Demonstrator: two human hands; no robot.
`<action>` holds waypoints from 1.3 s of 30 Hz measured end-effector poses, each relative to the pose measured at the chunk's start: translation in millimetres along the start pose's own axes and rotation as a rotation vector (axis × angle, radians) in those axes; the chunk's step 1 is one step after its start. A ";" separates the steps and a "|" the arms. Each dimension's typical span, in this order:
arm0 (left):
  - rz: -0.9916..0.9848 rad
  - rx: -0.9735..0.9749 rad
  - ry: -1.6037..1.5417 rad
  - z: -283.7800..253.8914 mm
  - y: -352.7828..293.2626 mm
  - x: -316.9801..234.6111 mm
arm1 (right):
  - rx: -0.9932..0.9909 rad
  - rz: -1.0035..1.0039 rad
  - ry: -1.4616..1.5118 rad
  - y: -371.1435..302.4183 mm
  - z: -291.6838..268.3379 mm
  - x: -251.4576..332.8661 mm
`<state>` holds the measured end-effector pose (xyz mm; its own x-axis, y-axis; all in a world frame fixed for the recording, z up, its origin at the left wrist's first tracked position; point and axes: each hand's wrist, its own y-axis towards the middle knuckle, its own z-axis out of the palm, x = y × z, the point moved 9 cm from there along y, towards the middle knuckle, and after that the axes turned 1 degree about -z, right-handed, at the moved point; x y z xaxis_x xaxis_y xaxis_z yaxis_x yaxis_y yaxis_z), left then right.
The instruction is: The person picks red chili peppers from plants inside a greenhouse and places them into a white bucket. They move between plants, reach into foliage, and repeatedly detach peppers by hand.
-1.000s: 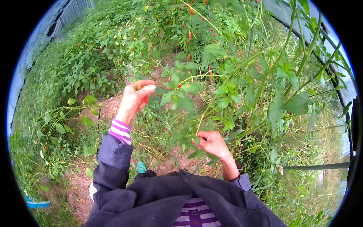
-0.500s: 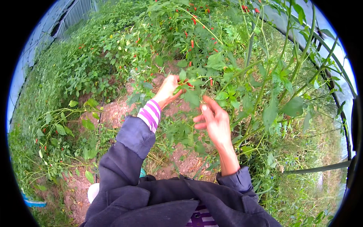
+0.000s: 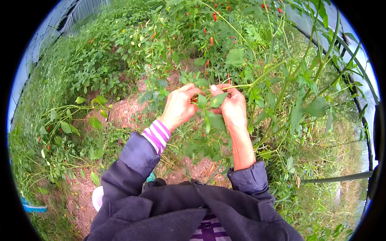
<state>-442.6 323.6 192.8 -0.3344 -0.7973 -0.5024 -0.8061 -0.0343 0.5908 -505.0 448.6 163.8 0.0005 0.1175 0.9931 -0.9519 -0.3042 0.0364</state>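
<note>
Pale sheeting walls (image 3: 25, 74) curve around you, with green growth filling the space between. Closest in, there's your dark, matte jacket (image 3: 177, 201), with a purple-and-white striped cuff (image 3: 157, 136) showing at the left wrist. And look at that right hand (image 3: 227, 95): half a second ago lower and spread, now up beside the left, thumb and fingers pinching the thin, yellow-green branch (image 3: 250, 85). Your left hand (image 3: 181, 105) has its fingertips gathered at the leafy end, but what they pinch you can't tell; broad, smooth leaves (image 3: 217, 100) hang in the way. That branch runs off right from your hands to thicker stems. Below it, rough reddish soil (image 3: 201, 168). Off to the right, a straight grey bar (image 3: 337, 177); farther out, slim, pointed red peppers (image 3: 211, 41) dangle in dense foliage.
</note>
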 end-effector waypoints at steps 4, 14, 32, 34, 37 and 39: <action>0.352 0.007 0.348 1.4 -6.5 -34.8 | -0.004 -0.129 -0.133 2.7 -9.0 -1.4; -0.475 -0.395 -0.362 -59.0 16.6 55.7 | 0.244 -0.149 -0.002 -25.0 -17.5 17.9; -1.421 0.564 -1.166 102.5 -332.5 42.7 | 0.038 0.088 -0.721 30.9 -35.9 -238.5; -0.871 0.621 -0.998 94.1 -329.9 44.9 | -0.117 0.123 -0.625 41.4 -33.6 -234.6; -0.749 0.653 -1.011 85.4 -352.7 46.3 | -0.254 0.133 -0.617 50.4 -38.2 -245.0; -0.806 0.644 -1.078 84.1 -359.1 52.2 | -0.228 0.139 -0.594 52.8 -41.2 -264.4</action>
<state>-211.7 345.0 -98.7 0.3350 0.1330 -0.9328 -0.9207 0.2564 -0.2941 -568.0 440.4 -101.5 -0.0198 -0.4714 0.8817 -0.9964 -0.0630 -0.0561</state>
